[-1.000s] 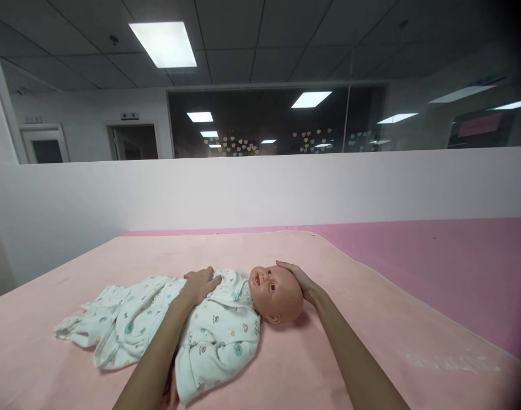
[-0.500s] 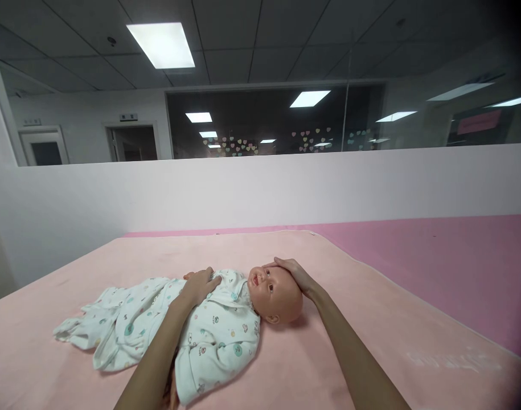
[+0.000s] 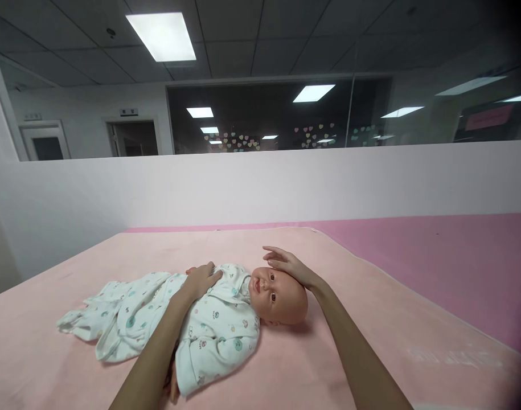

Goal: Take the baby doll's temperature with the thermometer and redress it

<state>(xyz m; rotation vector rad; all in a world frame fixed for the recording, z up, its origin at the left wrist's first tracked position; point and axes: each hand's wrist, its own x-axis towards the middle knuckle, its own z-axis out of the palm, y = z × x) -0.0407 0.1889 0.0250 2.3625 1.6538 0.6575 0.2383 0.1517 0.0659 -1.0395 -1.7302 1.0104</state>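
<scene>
A baby doll (image 3: 281,299) lies on its back on a peach-coloured sheet (image 3: 311,370), its head to the right. It wears a white patterned outfit (image 3: 217,336) with small coloured prints, spread out to the left. My left hand (image 3: 200,279) rests flat on the doll's chest, the fingers apart. At the far side of the doll's head is my right hand (image 3: 290,266), with its fingers stretched out and partly raised. The right palm appears to be at the top of the head; exact contact is hard to see. One doll hand (image 3: 173,387) shows below my left forearm.
A pink surface (image 3: 456,267) borders the sheet at the right and back. Behind it stands a low white wall (image 3: 260,188) topped by a glass pane (image 3: 260,62), with ceiling lights and a doorway visible through it.
My right hand has lifted slightly, its fingers coming off the doll's head. The doll's head has turned a little. My left hand stays on the chest.
</scene>
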